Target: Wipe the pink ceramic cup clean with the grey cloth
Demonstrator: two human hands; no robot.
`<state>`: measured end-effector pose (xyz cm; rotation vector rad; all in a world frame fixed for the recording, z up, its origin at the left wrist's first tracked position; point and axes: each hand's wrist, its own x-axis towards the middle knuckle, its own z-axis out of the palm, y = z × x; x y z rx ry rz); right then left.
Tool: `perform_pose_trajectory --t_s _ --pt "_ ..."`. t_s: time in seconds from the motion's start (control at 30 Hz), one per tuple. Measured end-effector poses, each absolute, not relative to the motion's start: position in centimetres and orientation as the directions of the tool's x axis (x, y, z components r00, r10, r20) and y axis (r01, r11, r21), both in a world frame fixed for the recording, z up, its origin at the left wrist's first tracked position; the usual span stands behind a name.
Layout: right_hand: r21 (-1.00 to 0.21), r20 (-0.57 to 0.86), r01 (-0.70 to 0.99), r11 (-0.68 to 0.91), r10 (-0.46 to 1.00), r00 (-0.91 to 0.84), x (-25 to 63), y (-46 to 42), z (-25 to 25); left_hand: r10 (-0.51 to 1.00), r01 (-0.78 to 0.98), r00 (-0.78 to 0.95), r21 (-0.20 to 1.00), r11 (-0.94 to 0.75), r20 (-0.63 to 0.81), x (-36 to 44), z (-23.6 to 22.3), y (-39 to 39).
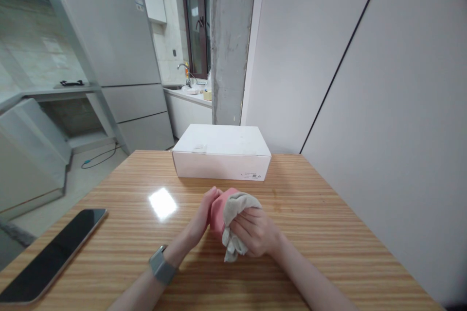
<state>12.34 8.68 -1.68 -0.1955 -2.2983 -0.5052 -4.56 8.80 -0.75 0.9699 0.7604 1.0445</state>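
Note:
A pink rounded vessel (218,215), a cup or small bowl, is held tilted just above or on the table; I cannot tell whether it touches the wood. My left hand (201,217) is wrapped round its left side, most of its fingers hidden behind it. A light grey ribbed cloth (230,245) is bunched over the vessel's right end, with a loose corner hanging down. My right hand (257,231) presses into the cloth with its fingers closed on it. The vessel's opening is hidden by cloth and fingers.
On the wood-grain table (314,252), a white box (222,165) stands beyond my hands. A black-screened phone (54,255) lies at the left edge. A white wall (401,107) borders the right side. Behind are a grey fridge (116,43) and a sink counter (189,107).

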Motion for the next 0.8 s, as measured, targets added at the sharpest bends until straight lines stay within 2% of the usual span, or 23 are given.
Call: perform_pose_trajectory --t_s 0.1,0.2,0.3,0.47,0.6,0.7,0.73,0.8 --pt "0.332 0.691 0.252 0.909 -0.053 -0.721 11.6 8.0 -1.5 0.901 -0.327 0.419 0.908 0.263 -0.110 -5.6 -0.9 9.0" --pt "0.331 0.682 0.244 0.912 -0.053 -0.729 11.5 7.9 -1.5 0.894 -0.192 0.440 0.964 0.186 -0.085 -6.8 -1.4 9.5" --pt "0.282 0.695 0.240 0.929 -0.025 -0.719 11.9 8.5 -1.7 0.917 -0.082 0.399 0.995 0.062 -0.025 -7.1 -2.1 10.0" --pt "0.158 0.721 0.291 0.943 0.091 -0.687 12.6 9.2 -2.0 0.928 -0.038 0.371 0.999 -0.011 0.025 -6.6 -1.8 9.8" --pt "0.034 0.771 0.378 0.925 0.217 -0.599 13.4 9.5 -1.9 0.912 -0.083 0.409 0.996 0.021 0.015 -6.4 -1.3 8.9" --pt "-0.100 0.799 0.432 0.896 0.332 -0.502 14.0 9.7 -2.0 0.865 -0.216 0.500 0.972 0.090 0.031 -5.9 -1.4 8.7" --pt "-0.117 0.808 0.442 0.889 0.345 -0.478 14.1 9.8 -2.0 0.849 -0.268 0.526 0.957 0.115 0.045 -5.7 -1.5 8.7" --pt "-0.074 0.822 0.447 0.891 0.308 -0.478 14.1 9.8 -2.0 0.838 -0.347 0.542 0.926 0.150 0.068 -5.2 -1.6 8.9"
